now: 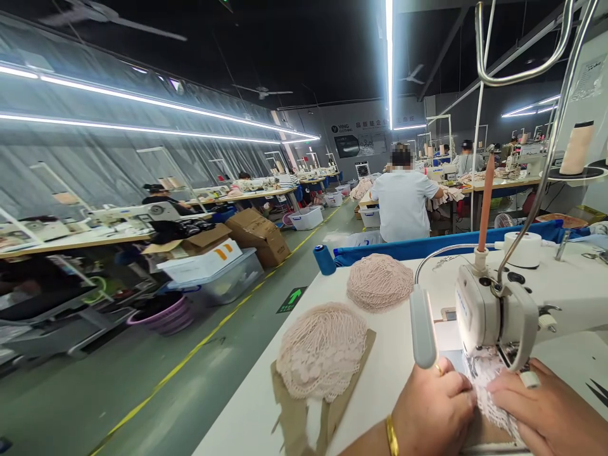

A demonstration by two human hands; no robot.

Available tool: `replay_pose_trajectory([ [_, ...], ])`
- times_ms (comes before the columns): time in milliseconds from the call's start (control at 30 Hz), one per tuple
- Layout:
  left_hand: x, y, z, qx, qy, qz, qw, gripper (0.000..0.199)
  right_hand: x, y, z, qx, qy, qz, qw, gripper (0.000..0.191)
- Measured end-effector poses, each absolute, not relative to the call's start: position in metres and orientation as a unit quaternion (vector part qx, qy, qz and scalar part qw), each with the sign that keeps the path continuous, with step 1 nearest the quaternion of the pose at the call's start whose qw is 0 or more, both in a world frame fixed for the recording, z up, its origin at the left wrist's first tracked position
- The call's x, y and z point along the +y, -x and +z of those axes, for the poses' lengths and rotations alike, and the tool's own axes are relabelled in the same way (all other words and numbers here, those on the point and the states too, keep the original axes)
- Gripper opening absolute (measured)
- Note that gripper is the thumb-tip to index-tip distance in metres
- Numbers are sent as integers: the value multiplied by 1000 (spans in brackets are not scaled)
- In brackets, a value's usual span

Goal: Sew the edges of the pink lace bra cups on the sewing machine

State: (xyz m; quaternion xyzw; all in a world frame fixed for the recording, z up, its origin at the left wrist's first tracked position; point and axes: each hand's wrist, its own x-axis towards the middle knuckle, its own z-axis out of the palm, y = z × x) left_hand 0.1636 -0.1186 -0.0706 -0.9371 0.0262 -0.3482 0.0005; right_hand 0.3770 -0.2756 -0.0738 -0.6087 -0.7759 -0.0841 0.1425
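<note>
Here's the sewing machine (477, 310), needle end towards us, and right beneath its head runs the pale pink lace (489, 386), a hand on either side of it! The left hand (434, 399), gold ring and gold bracelet (392, 436) catching the light, sits below and just left of the machine's head, its grip narrow, fingers folded in against the lace's left edge; whether it pinches the cloth, I cannot tell. Over to the right hand (541, 399), below and to the right of that head: fingers laid across the lace's right edge, some of them hidden by the machine, so how tight that grip is I cannot tell either. The lace lies between the two grips, trailing from the machine towards the wearer. Left of the machine's head, a slim lamp (424, 329) hangs close above the left hand. Further left on the white counter (251, 411), two heaps: the near lace heap (325, 351) on brown sheeting (363, 361), the far lace heap (380, 282) behind it. Beyond the machine, a person in a white shirt (403, 202) sits facing away, and dark scissor tips (599, 387) poke in at its far right.
</note>
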Motion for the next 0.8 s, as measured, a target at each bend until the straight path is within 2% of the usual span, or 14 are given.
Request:
replay_pose_trajectory([
  [233,-118,-165,-59,2,943,-332,5,14,-275,-373,-74,-773,596,-164,143,53],
  [567,-116,-164,-64,18,945,-327,-7,18,-275,-373,-80,-796,559,-128,193,48],
  [800,-117,-166,-65,-41,957,-287,-8,16,-272,-379,-79,-784,577,-154,166,55],
])
